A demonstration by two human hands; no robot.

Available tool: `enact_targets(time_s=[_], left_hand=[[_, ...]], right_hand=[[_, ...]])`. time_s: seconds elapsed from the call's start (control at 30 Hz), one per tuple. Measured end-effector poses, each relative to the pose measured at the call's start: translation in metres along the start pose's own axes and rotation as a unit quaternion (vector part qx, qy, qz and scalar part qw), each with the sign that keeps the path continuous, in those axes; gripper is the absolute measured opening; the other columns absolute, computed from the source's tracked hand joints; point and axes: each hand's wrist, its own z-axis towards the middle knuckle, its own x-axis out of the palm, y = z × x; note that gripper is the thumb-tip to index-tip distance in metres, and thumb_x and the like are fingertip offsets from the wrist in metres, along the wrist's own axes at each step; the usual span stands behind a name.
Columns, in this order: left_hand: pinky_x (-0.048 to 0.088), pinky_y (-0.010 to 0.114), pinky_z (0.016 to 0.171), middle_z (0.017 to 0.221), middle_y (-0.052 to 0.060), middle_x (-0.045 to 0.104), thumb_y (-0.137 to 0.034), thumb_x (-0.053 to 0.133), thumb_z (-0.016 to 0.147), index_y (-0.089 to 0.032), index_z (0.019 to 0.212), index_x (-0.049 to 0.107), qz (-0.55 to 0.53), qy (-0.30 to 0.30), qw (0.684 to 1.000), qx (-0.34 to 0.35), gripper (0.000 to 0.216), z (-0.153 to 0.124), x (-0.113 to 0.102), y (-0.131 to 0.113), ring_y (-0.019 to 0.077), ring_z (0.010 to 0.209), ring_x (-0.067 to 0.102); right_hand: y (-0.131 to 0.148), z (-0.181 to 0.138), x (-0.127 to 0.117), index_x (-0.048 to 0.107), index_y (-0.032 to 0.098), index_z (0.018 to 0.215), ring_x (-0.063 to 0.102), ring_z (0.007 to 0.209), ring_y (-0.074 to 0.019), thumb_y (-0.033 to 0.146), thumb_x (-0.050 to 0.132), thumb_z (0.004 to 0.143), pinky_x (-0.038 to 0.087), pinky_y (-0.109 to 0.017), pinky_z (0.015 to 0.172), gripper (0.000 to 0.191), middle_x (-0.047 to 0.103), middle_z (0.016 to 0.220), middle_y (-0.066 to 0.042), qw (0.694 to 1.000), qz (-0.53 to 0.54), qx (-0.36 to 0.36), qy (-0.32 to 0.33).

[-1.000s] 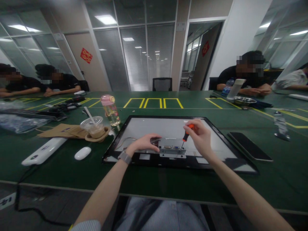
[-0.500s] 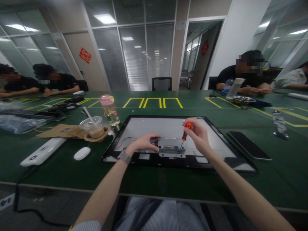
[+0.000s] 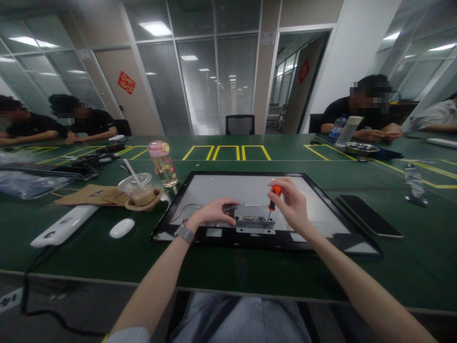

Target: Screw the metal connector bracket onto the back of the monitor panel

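A flat display panel (image 3: 221, 186) with a black frame lies on the green table in front of me. On its near edge sits a grey metal port bracket (image 3: 255, 228) with a blue video connector (image 3: 262, 218). My left hand (image 3: 216, 212) grips the left end of this bracket, thumb in front and fingers behind. Between the fingers and thumb of my right hand (image 3: 293, 202) is an orange and black screwdriver (image 3: 273, 196). It leans slightly, its thin shaft pointing down to the right part of the bracket. The exact spot of its tip is too small to make out.
Left of the panel are a white mouse (image 3: 122, 228), a white power strip (image 3: 64, 226), an iced drink cup (image 3: 137, 186) and a pink-lidded bottle (image 3: 163, 164). A black phone (image 3: 369, 215) lies to the right. Several people sit across the table.
The top of the screwdriver has shifted slightly left and down, and my right hand has turned with it. My left hand and the bracket stay in place.
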Motion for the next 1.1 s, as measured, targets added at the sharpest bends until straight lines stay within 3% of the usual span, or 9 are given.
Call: enact_targets(time_s=[0.4,0.67,0.97,1.1], left_hand=[[0.037,0.043,0.114,0.141,0.009,0.057,-0.041,0.086,0.065,-0.024,0.133,0.06,-0.013,0.007,1.0,-0.01,0.075,0.0,0.0,0.0,0.0299,0.129,0.052],[0.036,0.044,0.115,0.141,0.008,0.056,-0.044,0.085,0.065,-0.025,0.133,0.059,-0.008,0.012,1.0,-0.013,0.075,0.0,0.0,0.001,0.03,0.13,0.053],[0.037,0.042,0.114,0.141,0.01,0.057,-0.043,0.086,0.065,-0.023,0.134,0.059,-0.008,0.007,1.0,-0.005,0.076,0.0,0.0,0.001,0.0295,0.13,0.053],[0.036,0.042,0.115,0.142,0.009,0.056,-0.043,0.086,0.065,-0.023,0.134,0.059,-0.015,0.009,1.0,-0.002,0.076,0.0,0.0,0.001,0.0293,0.131,0.052]], right_hand=[[-0.007,-0.003,0.002,0.067,0.024,0.102,0.056,0.077,-0.02,0.023,0.065,0.089,0.046,-0.038,0.073,0.013,0.056,0.083,-0.002,0.996,-0.051,-0.023,-0.067],[0.003,0.0,0.001,0.071,0.028,0.099,0.058,0.077,-0.0218,0.024,0.065,0.089,0.047,-0.04,0.074,0.012,0.06,0.079,-0.002,0.993,-0.072,-0.065,-0.066],[0.004,-0.005,0.001,0.067,0.027,0.11,0.065,0.081,-0.0204,0.031,0.05,0.098,0.053,-0.038,0.073,0.021,0.067,0.091,-0.005,0.999,0.031,0.032,-0.018],[0.001,-0.003,0.001,0.07,0.026,0.099,0.062,0.087,-0.0212,0.03,0.062,0.091,0.052,-0.038,0.075,0.012,0.064,0.093,-0.005,1.0,0.011,0.016,-0.019]])
